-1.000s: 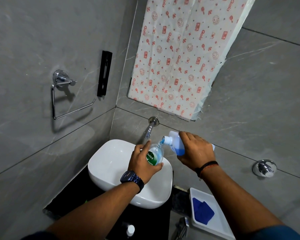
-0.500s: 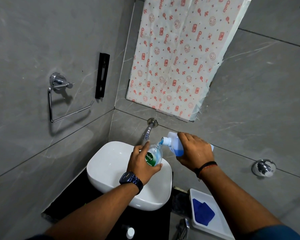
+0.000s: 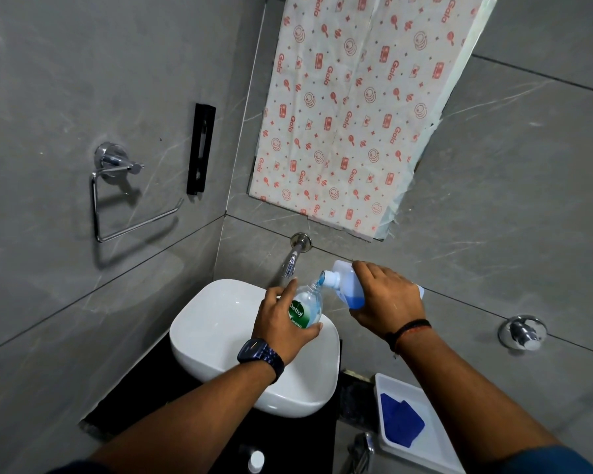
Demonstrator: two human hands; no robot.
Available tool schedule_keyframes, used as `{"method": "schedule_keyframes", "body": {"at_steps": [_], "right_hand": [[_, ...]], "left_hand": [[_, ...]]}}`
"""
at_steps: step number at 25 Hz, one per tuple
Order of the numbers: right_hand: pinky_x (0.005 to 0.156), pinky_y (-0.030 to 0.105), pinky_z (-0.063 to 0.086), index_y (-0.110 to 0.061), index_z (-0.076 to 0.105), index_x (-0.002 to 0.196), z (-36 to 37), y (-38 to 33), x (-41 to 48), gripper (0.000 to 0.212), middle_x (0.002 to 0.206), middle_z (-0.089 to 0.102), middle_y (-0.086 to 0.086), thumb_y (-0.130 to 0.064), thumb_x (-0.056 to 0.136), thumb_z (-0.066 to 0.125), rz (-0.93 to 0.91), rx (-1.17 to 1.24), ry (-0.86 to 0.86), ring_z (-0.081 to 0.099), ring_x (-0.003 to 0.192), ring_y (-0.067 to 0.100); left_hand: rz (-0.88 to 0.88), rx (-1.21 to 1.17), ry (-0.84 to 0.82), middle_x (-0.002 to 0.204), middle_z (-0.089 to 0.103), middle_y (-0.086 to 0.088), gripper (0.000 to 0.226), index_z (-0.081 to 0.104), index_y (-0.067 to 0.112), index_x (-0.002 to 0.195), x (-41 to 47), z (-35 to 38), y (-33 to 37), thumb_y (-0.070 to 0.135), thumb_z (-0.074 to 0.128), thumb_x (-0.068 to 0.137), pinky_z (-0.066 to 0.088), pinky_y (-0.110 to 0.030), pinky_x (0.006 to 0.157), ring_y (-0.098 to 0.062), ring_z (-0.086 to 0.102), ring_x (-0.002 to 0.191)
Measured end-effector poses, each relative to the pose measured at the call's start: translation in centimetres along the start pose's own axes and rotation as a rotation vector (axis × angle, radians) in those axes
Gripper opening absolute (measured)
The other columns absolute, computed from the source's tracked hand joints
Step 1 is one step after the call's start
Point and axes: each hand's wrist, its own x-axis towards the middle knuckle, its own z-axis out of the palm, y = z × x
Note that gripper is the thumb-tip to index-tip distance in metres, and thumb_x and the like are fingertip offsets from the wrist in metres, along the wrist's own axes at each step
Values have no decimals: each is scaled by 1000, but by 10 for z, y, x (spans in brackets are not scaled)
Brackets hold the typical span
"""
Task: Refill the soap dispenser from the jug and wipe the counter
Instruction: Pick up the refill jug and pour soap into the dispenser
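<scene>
My left hand (image 3: 281, 323) grips a clear soap dispenser bottle (image 3: 307, 307) with a green label, held over the right side of the white basin (image 3: 216, 330). My right hand (image 3: 386, 299) holds a white translucent jug (image 3: 344, 283) tipped to the left, its spout at the bottle's open neck. Blue liquid sits in the jug's low side and runs from the spout into the bottle. The black counter (image 3: 144, 401) shows under and in front of the basin.
A chrome tap (image 3: 293, 256) juts from the wall just behind the bottle. A white tray (image 3: 439, 443) holding a folded blue cloth (image 3: 399, 420) stands at the lower right. A small white cap (image 3: 255, 460) lies on the counter near the bottom edge. A towel ring (image 3: 117, 196) hangs on the left wall.
Both hands keep their hold and the jug stays tipped at the bottle's neck. The view has shifted slightly; the hands sit a little lower and left in the picture.
</scene>
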Motion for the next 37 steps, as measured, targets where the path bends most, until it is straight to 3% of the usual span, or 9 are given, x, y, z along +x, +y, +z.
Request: {"method": "schedule_keyframes", "body": {"at_steps": [10,26,37], "right_hand": [[69,46,56,-10,58,109,3,1,-1,70,96,70,14,-26,49,91,-10,-2,7,66,80,34],[77,47,54,-9,57,114,-1,1,1,65,104,69,15,-23,58,87,-27,16,12,65,89,36],[73,46,55,-10,58,111,-3,-1,1,67,99,70,14,-23,53,89,-32,5,14,66,84,35]], "left_hand": [[11,-3,-23,125,44,-1,99,32,29,140,1,5,-1,42,84,57,51,-33,91,-21,49,112],[23,7,-2,122,44,0,99,34,29,139,4,9,-7,46,84,55,50,-28,88,-20,50,110],[30,2,14,120,46,0,97,36,29,138,3,5,-6,45,84,54,52,-34,89,-20,52,108]]}}
